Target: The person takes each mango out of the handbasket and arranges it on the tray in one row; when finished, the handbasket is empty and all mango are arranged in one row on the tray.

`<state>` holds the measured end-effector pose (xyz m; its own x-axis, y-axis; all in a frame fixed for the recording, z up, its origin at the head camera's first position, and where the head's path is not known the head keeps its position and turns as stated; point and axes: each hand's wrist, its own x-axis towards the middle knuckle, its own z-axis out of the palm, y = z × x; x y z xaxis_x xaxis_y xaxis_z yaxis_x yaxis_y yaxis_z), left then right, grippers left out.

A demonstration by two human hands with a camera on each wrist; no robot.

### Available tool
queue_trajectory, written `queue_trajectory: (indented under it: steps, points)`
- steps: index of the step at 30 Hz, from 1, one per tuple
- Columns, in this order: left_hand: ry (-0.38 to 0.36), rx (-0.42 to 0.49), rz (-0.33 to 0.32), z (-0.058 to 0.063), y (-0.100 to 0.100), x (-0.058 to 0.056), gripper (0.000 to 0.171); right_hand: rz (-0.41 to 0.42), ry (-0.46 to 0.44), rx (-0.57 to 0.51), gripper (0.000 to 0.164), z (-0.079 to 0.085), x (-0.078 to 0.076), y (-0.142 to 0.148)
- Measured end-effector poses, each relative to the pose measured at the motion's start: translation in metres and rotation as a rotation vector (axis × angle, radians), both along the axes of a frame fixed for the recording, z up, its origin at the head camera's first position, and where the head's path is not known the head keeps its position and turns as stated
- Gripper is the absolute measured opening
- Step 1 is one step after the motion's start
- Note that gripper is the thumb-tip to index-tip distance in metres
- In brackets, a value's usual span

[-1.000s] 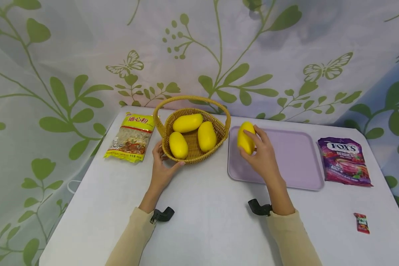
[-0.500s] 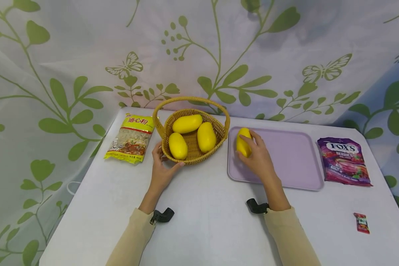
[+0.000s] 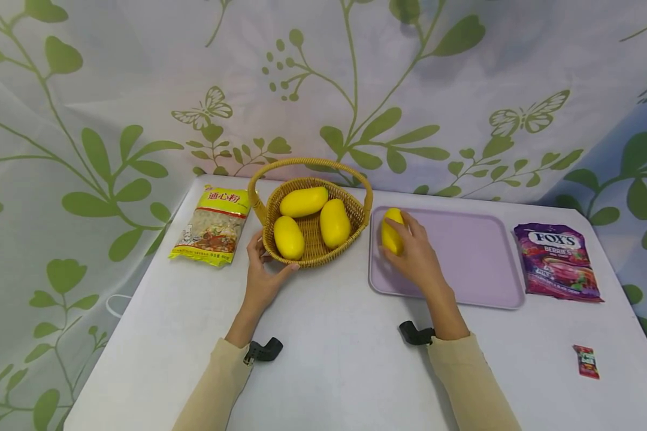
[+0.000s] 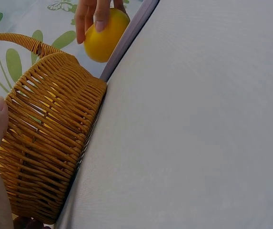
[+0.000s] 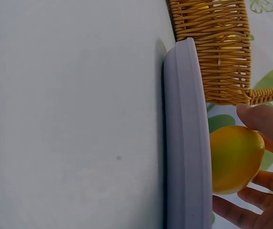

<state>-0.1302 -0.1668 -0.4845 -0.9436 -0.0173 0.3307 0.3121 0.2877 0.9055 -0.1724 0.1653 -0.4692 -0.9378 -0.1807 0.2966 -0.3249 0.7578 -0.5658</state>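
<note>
A yellow mango lies at the left end of the lilac tray. My right hand is around its right side, thumb and fingers spread; in the right wrist view, a gap shows between the thumb and the mango. The wicker basket stands left of the tray with three mangoes in it. My left hand holds the basket's lower left side, its thumb on the near wall of the basket and its fingers partly hidden behind it.
A yellow bag of macaroni lies left of the basket. Right of the tray is a purple Fox's candy bag, with a small red wrapped candy nearer the front. A leaf-patterned cloth hangs behind the white table.
My right hand has lowered the mango onto the left end of the tray, shifting slightly left, and its grip has loosened. The left hand and the basket have stayed in place.
</note>
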Motion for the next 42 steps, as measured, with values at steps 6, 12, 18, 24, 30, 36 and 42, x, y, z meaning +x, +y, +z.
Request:
queue_trajectory:
  steps: [6, 12, 18, 24, 30, 36, 42]
  points:
    - [0.003, 0.009, -0.008, 0.000, 0.000, 0.000, 0.097, 0.000, 0.002, 0.003, 0.062, 0.000, 0.000, 0.000]
    - [-0.007, 0.013, -0.004, 0.000, 0.000, 0.001, 0.097, -0.010, -0.002, 0.008, 0.060, -0.001, 0.000, 0.000]
    - [-0.010, 0.011, -0.003, 0.000, 0.000, 0.001, 0.097, -0.020, 0.010, 0.007, 0.058, 0.001, 0.002, 0.000]
    - [0.007, 0.012, -0.008, -0.001, 0.001, 0.000, 0.097, -0.041, 0.065, 0.007, 0.057, 0.007, 0.005, 0.002]
    - [0.008, 0.013, -0.007, -0.001, 0.000, 0.000, 0.097, 0.034, 0.250, -0.026, 0.055, 0.030, 0.011, -0.008]
    - [0.007, 0.015, -0.007, 0.001, 0.000, 0.000, 0.097, 0.210, 0.390, -0.030, 0.056, 0.059, 0.024, -0.034]
    - [0.013, 0.019, -0.016, -0.001, 0.000, -0.001, 0.097, 0.355, 0.357, -0.006, 0.056, 0.063, 0.019, -0.064]
